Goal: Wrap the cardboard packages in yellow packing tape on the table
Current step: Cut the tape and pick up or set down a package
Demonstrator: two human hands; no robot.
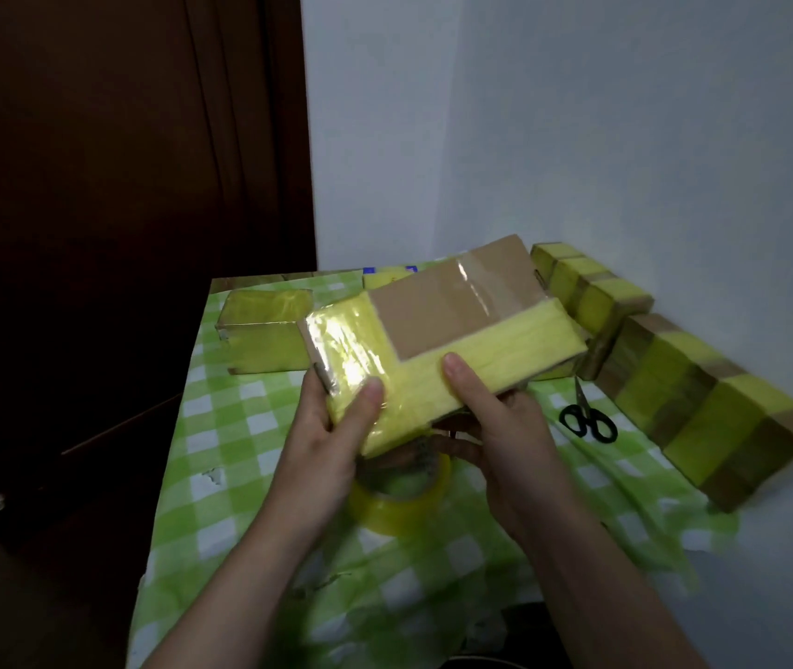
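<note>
I hold a flat cardboard package [452,301] above the table, tilted up toward the far right. Yellow tape covers its near edge and left end; the rest is bare brown card with a clear tape strip. My left hand [332,427] grips the near left corner, thumb on top. My right hand [496,417] grips the near edge from below, thumb pressed on the yellow strip. A roll of yellow tape [399,494] lies on the tablecloth under the package, between my wrists.
Black scissors [587,417] lie right of my hands. Taped packages stand along the right wall [718,408] and at the back right [583,287]; another sits at the back left [264,330]. The green checked cloth [220,456] hangs over the table's edges. A dark door stands on the left.
</note>
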